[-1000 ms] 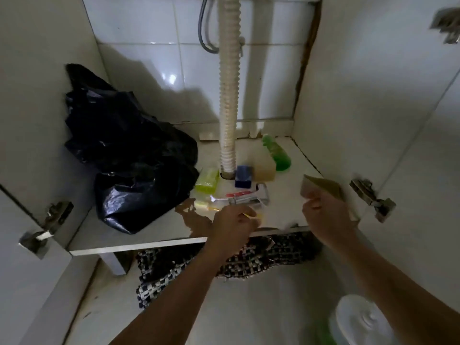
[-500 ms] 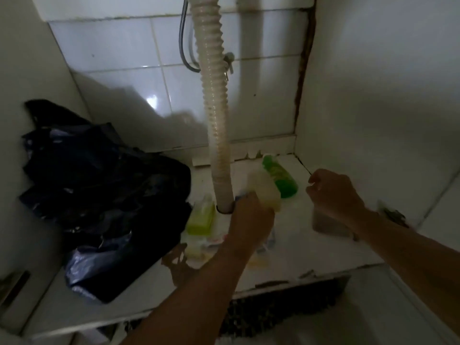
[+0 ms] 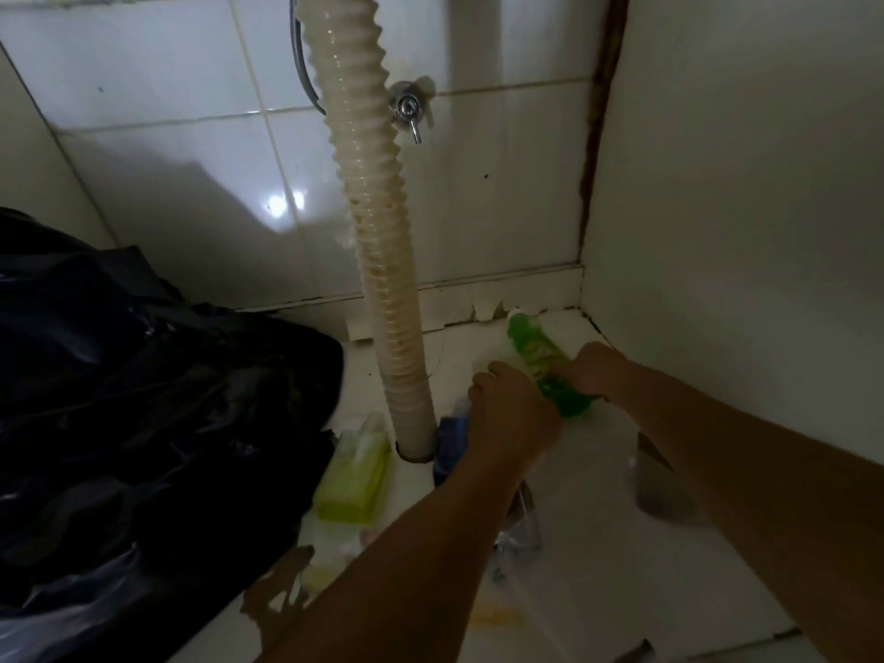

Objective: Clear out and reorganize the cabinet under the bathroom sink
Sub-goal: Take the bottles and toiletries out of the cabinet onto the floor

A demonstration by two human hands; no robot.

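A green bottle (image 3: 538, 356) lies tilted in the back right corner of the cabinet floor (image 3: 598, 567). My right hand (image 3: 598, 370) is closed on its right side. My left hand (image 3: 512, 409) is just left of it, fingers curled around a pale bottle (image 3: 495, 365) that is mostly hidden by the hand. A blue item (image 3: 452, 437) sits at the foot of the ribbed drain hose (image 3: 378, 279), partly behind my left wrist. A yellow-green bottle (image 3: 354, 476) lies left of the hose.
A big black plastic bag (image 3: 143, 447) fills the left side. A brownish-grey piece (image 3: 660, 490) sits under my right forearm, and clear packaging (image 3: 521, 528) lies beneath my left forearm. A metal valve (image 3: 406, 107) sticks out of the tiled back wall.
Both hands reached from the front edge to the back right corner. My right hand set down the brownish piece and took the green bottle. My left hand closed on the pale bottle.
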